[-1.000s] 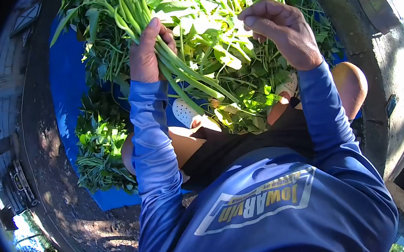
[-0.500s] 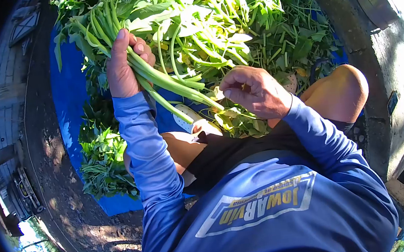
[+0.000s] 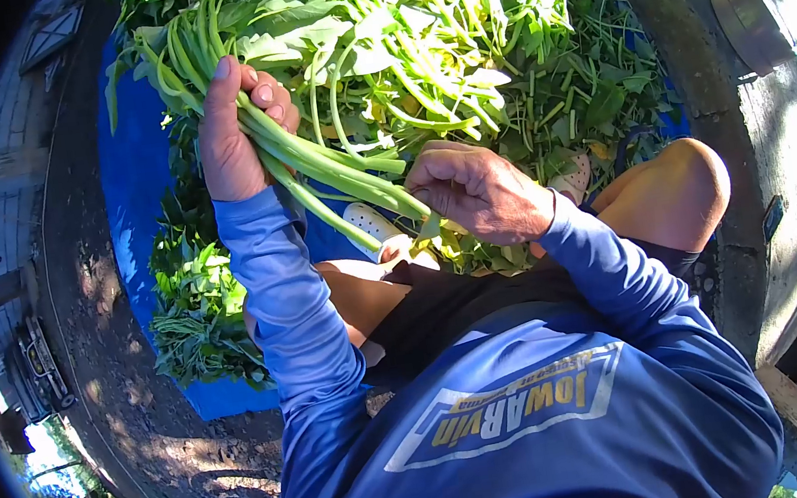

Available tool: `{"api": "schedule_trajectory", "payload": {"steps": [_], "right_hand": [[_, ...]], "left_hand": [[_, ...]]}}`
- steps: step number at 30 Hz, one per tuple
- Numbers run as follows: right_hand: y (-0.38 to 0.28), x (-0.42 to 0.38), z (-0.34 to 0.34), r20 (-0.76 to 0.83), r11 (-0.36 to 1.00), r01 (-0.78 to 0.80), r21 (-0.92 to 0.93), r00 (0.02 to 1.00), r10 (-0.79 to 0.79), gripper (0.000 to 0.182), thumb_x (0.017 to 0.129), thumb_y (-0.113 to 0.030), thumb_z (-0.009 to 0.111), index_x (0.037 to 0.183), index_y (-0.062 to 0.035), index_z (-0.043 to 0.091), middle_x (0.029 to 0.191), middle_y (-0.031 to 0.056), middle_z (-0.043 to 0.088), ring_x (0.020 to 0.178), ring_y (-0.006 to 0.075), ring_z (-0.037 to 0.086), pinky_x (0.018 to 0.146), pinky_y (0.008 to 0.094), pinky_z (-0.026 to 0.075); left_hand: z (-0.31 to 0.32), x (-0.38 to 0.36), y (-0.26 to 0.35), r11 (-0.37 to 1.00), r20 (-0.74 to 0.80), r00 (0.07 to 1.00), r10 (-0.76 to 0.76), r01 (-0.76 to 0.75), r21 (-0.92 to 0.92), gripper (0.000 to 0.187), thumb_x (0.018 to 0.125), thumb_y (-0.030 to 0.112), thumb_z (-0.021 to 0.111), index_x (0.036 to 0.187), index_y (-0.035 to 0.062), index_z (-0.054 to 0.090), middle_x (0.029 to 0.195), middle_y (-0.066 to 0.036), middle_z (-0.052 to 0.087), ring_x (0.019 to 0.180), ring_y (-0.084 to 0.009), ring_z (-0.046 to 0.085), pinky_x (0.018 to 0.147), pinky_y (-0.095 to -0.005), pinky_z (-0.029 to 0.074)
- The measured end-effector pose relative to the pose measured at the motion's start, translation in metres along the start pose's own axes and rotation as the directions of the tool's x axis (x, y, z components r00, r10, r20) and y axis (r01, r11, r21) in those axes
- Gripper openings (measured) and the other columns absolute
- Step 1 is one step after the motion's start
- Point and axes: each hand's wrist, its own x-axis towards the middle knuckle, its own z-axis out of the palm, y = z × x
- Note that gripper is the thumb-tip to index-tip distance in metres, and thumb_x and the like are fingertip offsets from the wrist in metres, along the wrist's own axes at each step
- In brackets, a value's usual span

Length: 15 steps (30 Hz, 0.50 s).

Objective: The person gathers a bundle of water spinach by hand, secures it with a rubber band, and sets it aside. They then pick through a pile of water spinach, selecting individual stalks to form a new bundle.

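Observation:
A bunch of water spinach (image 3: pixel 329 168) lies slantwise across my lap, its thick pale stems pointing down toward me and its leaves at the upper left. My left hand (image 3: pixel 240 134) is wrapped round the stems, thumb on top. At the lower stem ends, my right hand (image 3: pixel 483 191) has its fingers curled and pinched against the stalks; the fingertips are partly hidden. A small yellowish leaf (image 3: pixel 431 228) hangs just below them. Beyond both hands spreads a large heap of loose water spinach (image 3: pixel 452 33) in bright sun.
Bundled greens (image 3: pixel 193 314) lie to my left on a blue tarp (image 3: pixel 137 182). Cut stems and leaves (image 3: pixel 586 77) are scattered to the right. A pale clog (image 3: pixel 371 227) shows between my legs. A concrete ledge (image 3: pixel 698 93) with a round metal piece (image 3: pixel 751 26) runs along the right.
My right hand has moved left, from beside the stem ends to contact with them. The left hand has shifted slightly left, still holding the bunch.

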Motion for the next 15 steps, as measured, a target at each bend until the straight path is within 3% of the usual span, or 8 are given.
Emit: {"api": "schedule_trajectory", "payload": {"steps": [5, 6, 8, 9, 10, 12, 14, 15], "right_hand": [[0.026, -0.024, -0.045, 0.25, 0.926, -0.264, -0.268, 0.909, 0.332, 0.027, 0.09, -0.02, 0.069, 0.113, -0.0057, 0.072, 0.094, 0.0175, 0.073, 0.092, 0.036, 0.072, 0.082, 0.0434, 0.056], [0.026, -0.023, -0.059, 0.095, 0.827, -0.375, -0.419, 0.888, 0.45, 0.032, 0.089, -0.021, 0.069, 0.117, -0.0069, 0.073, 0.094, 0.0175, 0.074, 0.092, 0.036, 0.072, 0.083, 0.0435, 0.057], [0.059, 0.0, -0.078, -0.344, 0.736, -0.251, -0.628, 0.939, 0.026, 0.033, 0.087, -0.019, 0.068, 0.116, -0.0048, 0.073, 0.086, 0.0172, 0.073, 0.087, 0.0374, 0.073, 0.079, 0.0457, 0.057], [0.07, 0.022, -0.088, -0.484, 0.799, -0.343, -0.494, 0.872, 0.076, 0.027, 0.086, -0.018, 0.067, 0.108, -0.0031, 0.074, 0.088, 0.0184, 0.074, 0.086, 0.0355, 0.073, 0.079, 0.0438, 0.057], [0.079, 0.046, -0.098, -0.561, 0.883, -0.394, -0.255, 0.804, 0.197, 0.021, 0.086, -0.016, 0.066, 0.099, -0.0022, 0.075, 0.087, 0.019, 0.074, 0.083, 0.0329, 0.073, 0.078, 0.0406, 0.056], [0.114, 0.09, -0.11, -0.67, 0.854, -0.446, -0.268, 0.724, 0.167, 0.017, 0.086, -0.018, 0.066, 0.095, -0.0073, 0.076, 0.085, 0.0191, 0.074, 0.078, 0.0282, 0.072, 0.078, 0.0364, 0.055], [0.174, 0.137, -0.118, -0.716, 0.748, -0.415, -0.518, 0.688, -0.115, 0.025, 0.088, -0.027, 0.07, 0.104, -0.0094, 0.078, 0.092, 0.0146, 0.077, 0.083, 0.0307, 0.074, 0.078, 0.0387, 0.058], [0.171, 0.157, -0.119, -0.736, 0.77, -0.458, -0.444, 0.677, -0.022, 0.027, 0.088, -0.03, 0.069, 0.104, -0.0104, 0.079, 0.093, 0.0154, 0.077, 0.085, 0.0324, 0.074, 0.079, 0.0403, 0.059]], "left_hand": [[-0.021, 0.0, 0.034, 0.996, -0.092, 0.994, 0.059, -0.065, -0.056, 0.03, 0.103, 0.038, 0.067, 0.09, 0.0125, 0.057, 0.076, 0.0, 0.056, 0.061, -0.0085, 0.05, 0.052, -0.0237, 0.039], [-0.023, -0.001, 0.036, 0.997, -0.102, 0.991, 0.081, -0.082, -0.008, 0.03, 0.102, 0.039, 0.069, 0.091, 0.0127, 0.059, 0.077, 0.001, 0.056, 0.061, -0.0084, 0.052, 0.052, -0.0237, 0.04], [-0.021, -0.003, 0.036, 0.993, -0.105, 0.988, 0.109, -0.104, 0.059, 0.031, 0.1, 0.04, 0.071, 0.091, 0.0126, 0.059, 0.077, 0.0, 0.058, 0.063, -0.0083, 0.054, 0.053, -0.0234, 0.042], [-0.014, -0.004, 0.034, 0.991, -0.156, 0.982, 0.104, -0.09, 0.095, 0.03, 0.101, 0.039, 0.069, 0.093, 0.0124, 0.059, 0.077, 0.001, 0.056, 0.063, -0.008, 0.052, 0.052, -0.023, 0.041], [-0.005, -0.005, 0.031, 0.988, -0.204, 0.973, 0.104, -0.078, 0.132, 0.028, 0.102, 0.037, 0.068, 0.095, 0.0122, 0.058, 0.077, 0.001, 0.053, 0.063, -0.0077, 0.05, 0.052, -0.0227, 0.04], [-0.004, -0.001, 0.026, 0.973, -0.203, 0.972, 0.117, -0.071, 0.222, 0.03, 0.1, 0.036, 0.071, 0.09, 0.0121, 0.058, 0.075, 0.0, 0.057, 0.061, -0.0085, 0.054, 0.051, -0.0222, 0.042], [0.0, 0.002, 0.02, 0.959, -0.249, 0.956, 0.154, -0.083, 0.272, 0.03, 0.094, 0.035, 0.077, 0.092, 0.0087, 0.064, 0.07, -0.004, 0.061, 0.055, -0.011, 0.056, 0.051, -0.0252, 0.045], [0.002, 0.003, 0.017, 0.953, -0.224, 0.96, 0.166, -0.099, 0.285, 0.031, 0.093, 0.036, 0.078, 0.093, 0.0079, 0.065, 0.069, -0.004, 0.062, 0.056, -0.0117, 0.057, 0.052, -0.0258, 0.046]]}}
